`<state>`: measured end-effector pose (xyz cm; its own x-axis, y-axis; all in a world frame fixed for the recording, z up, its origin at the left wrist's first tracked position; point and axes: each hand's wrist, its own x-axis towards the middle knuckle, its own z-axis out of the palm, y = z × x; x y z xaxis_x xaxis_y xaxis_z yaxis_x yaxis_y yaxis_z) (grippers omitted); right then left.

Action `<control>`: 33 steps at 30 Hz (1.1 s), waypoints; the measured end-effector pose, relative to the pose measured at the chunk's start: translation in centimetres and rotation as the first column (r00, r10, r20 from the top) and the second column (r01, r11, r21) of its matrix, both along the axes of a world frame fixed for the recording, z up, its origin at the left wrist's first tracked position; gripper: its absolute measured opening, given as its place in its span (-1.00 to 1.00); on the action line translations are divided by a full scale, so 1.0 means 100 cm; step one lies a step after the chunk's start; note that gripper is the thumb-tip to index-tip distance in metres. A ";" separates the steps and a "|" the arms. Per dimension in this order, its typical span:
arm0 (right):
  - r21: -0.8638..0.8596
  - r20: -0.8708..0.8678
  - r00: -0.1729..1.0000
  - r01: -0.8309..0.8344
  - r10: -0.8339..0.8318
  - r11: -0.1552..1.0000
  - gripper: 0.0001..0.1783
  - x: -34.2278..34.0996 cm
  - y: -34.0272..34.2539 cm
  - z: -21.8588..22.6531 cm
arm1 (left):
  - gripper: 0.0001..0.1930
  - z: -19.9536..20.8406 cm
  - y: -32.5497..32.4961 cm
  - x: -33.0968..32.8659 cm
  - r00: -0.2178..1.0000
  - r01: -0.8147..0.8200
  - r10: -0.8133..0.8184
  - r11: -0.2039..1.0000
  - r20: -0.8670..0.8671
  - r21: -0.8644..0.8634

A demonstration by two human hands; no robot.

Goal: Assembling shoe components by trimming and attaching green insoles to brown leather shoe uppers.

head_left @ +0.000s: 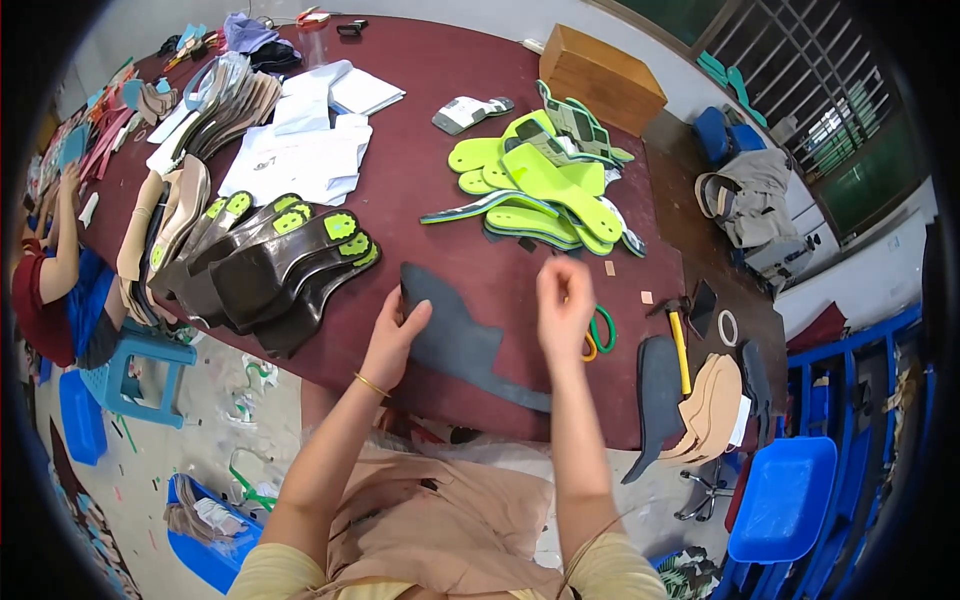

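My left hand (393,343), with a gold bangle at the wrist, grips the upper left edge of a dark grey flat sheet (455,338), thumb on top and fingers beneath. The sheet has an irregular cut outline and narrows to a strip towards the right. My right hand (565,305) is raised above the table beyond the sheet's right end, fingers curled together; anything inside them is hidden. Just right of it lie scissors (605,328) with a green and an orange handle, partly covered by the hand and forearm.
Dark brown insoles (290,265) are stacked at left, lime-green insoles (520,190) piled at the back. White papers (310,165) and a wooden box (600,75) stand farther off. A yellow-handled hammer (680,350) and beige insole pieces (712,405) lie right. Another person (60,270) sits far left.
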<state>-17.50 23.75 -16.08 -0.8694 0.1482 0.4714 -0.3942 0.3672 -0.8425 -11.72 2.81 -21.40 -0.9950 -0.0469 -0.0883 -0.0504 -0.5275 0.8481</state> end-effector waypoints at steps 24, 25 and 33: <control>-0.840 -0.531 0.614 -0.474 0.584 -0.265 -0.66 -0.061 0.096 0.125 | -0.58 -0.017 -0.018 -0.004 0.990 0.014 -0.043 0.978 0.136 0.207; -0.832 -0.548 0.585 -0.456 0.598 -0.316 -0.66 -0.038 0.086 0.119 | -0.48 -0.019 -0.014 -0.004 0.995 -0.016 -0.001 0.985 0.100 0.173; -0.773 -0.623 0.548 -0.323 0.559 -0.545 -0.56 0.071 0.032 0.071 | -0.44 0.076 0.037 0.047 0.831 -0.504 0.188 0.654 -0.524 -0.564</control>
